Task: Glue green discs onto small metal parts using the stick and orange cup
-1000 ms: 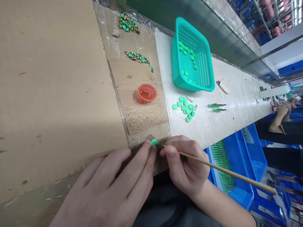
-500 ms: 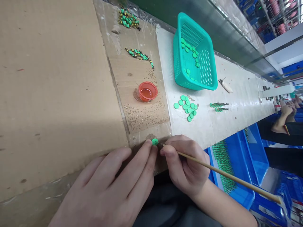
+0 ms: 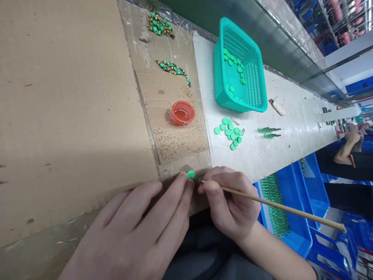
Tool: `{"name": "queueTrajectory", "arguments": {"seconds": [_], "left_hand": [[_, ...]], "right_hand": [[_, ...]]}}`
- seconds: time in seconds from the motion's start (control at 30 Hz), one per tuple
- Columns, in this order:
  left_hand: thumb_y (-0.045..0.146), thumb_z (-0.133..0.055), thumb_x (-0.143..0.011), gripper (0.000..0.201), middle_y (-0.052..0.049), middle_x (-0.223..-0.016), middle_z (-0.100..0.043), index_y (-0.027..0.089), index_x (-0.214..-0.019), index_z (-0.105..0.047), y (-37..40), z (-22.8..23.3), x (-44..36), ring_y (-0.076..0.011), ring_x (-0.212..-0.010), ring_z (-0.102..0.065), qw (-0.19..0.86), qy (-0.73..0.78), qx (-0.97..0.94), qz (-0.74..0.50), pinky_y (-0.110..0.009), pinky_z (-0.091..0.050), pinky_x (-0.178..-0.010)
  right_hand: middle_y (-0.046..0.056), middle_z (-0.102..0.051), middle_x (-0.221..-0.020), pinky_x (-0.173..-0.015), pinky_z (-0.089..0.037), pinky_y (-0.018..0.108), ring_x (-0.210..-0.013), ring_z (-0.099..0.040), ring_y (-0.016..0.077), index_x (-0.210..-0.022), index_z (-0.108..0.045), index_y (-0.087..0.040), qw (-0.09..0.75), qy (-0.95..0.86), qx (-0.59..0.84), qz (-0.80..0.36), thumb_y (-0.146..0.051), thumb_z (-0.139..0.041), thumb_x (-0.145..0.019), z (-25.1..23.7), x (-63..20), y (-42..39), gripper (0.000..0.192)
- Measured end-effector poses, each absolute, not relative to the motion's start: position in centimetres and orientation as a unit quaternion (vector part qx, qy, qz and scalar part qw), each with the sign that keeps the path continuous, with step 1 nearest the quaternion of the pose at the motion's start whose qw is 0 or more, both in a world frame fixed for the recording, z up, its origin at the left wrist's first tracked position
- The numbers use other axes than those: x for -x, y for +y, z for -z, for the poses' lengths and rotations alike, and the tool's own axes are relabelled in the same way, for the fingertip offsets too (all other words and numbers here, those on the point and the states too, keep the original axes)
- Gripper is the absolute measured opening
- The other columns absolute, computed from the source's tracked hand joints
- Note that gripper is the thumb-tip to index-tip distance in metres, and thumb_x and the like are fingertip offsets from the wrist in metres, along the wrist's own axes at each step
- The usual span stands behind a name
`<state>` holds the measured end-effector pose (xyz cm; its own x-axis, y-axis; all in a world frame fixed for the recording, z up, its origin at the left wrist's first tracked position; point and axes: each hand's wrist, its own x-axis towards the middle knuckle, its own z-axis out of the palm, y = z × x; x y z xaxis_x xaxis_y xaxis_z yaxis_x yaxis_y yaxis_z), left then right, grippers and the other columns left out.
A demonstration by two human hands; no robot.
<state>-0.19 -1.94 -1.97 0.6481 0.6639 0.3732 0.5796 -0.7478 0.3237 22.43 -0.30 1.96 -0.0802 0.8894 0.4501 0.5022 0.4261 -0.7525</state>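
Note:
A small round green button (image 3: 190, 174) with holes lies near the table's front edge. The fingertips of my left hand (image 3: 136, 229) are closed against its lower side. Between the thumb and fingers of my right hand (image 3: 230, 202), a thin wooden stick (image 3: 279, 209) is pinched. Its tip is close to the button's right side, but whether they touch I cannot tell. More loose green buttons (image 3: 230, 132) lie in a cluster beyond my right hand. A small red cup (image 3: 182, 113) with amber liquid stands ahead of my hands.
A teal basket (image 3: 220, 77) holds more green buttons. Tiny gold grains (image 3: 177, 142) are scattered around the cup. Green, yellow and black beaded pieces (image 3: 159, 25) lie farther back. Blue bins (image 3: 294, 194) stand at right, and a person's arm (image 3: 346, 147) shows at far right.
The stick's rear end has swung upward, and my right hand has shifted slightly to the right. My left hand and the button stay in place.

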Motion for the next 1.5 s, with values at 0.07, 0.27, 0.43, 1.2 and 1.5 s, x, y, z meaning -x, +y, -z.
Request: {"name": "queueTrajectory", "arguments": {"seconds": [0.07, 0.27, 0.43, 1.2, 1.5], "left_hand": [[0.018, -0.061, -0.108, 0.052, -0.008, -0.175, -0.059, 0.029, -0.159, -0.069, -2.0, 2.0, 0.3, -0.0372, -0.135, -0.075, 0.094, 0.346, -0.901, -0.243, -0.062, -0.06, -0.113], [0.019, -0.061, -0.109, 0.053, -0.009, -0.177, -0.057, 0.026, -0.161, -0.067, -1.9, 1.9, 0.2, -0.0377, -0.135, -0.075, 0.1, 0.343, -0.902, -0.242, -0.062, -0.06, -0.113], [0.017, -0.061, -0.108, 0.053, -0.01, -0.178, -0.056, 0.024, -0.161, -0.067, -1.8, 2.0, 0.1, -0.0378, -0.135, -0.075, 0.089, 0.336, -0.907, -0.237, -0.062, -0.062, -0.11], [0.02, -0.06, -0.108, 0.045, -0.009, -0.176, -0.058, 0.024, -0.15, -0.073, -1.5, 1.6, 0.1, -0.0364, -0.132, -0.075, 0.081, 0.34, -0.905, -0.243, -0.06, -0.059, -0.109], [0.015, -0.062, -0.108, 0.031, -0.008, -0.151, -0.077, 0.024, -0.131, -0.082, -0.1, 0.4, -0.9, -0.0311, -0.123, -0.076, 0.064, 0.343, -0.902, -0.256, -0.053, -0.06, -0.103]], "right_hand": [[0.001, -0.076, -0.085, -0.067, -0.066, 0.033, -0.075, -0.075, 0.0175, -0.112, -0.065, -0.024, 0.459, -0.706, 0.498, -0.209, -0.014, -0.065, -0.113, -1.9, -22.5, -0.3, 0.01], [0.001, -0.075, -0.085, -0.068, -0.065, 0.033, -0.075, -0.075, 0.0176, -0.112, -0.066, -0.023, 0.456, -0.704, 0.504, -0.207, -0.014, -0.067, -0.112, -1.8, -22.5, -0.4, 0.01], [0.001, -0.076, -0.084, -0.067, -0.066, 0.032, -0.075, -0.075, 0.017, -0.109, -0.066, -0.023, 0.442, -0.71, 0.51, -0.2, -0.014, -0.067, -0.112, -2.1, -22.4, -0.2, 0.01], [0.002, -0.082, -0.088, -0.07, -0.072, 0.035, -0.077, -0.082, 0.0194, -0.113, -0.075, -0.023, 0.549, -0.619, 0.51, -0.236, -0.018, -0.069, -0.113, -1.9, -22.5, -0.6, 0.008], [0.007, -0.089, -0.117, -0.092, -0.072, 0.04, -0.104, -0.083, 0.0211, -0.128, -0.077, -0.024, 0.396, -0.754, 0.479, -0.21, -0.005, -0.062, -0.109, -3.3, -24.5, 0.9, 0.031]]}}
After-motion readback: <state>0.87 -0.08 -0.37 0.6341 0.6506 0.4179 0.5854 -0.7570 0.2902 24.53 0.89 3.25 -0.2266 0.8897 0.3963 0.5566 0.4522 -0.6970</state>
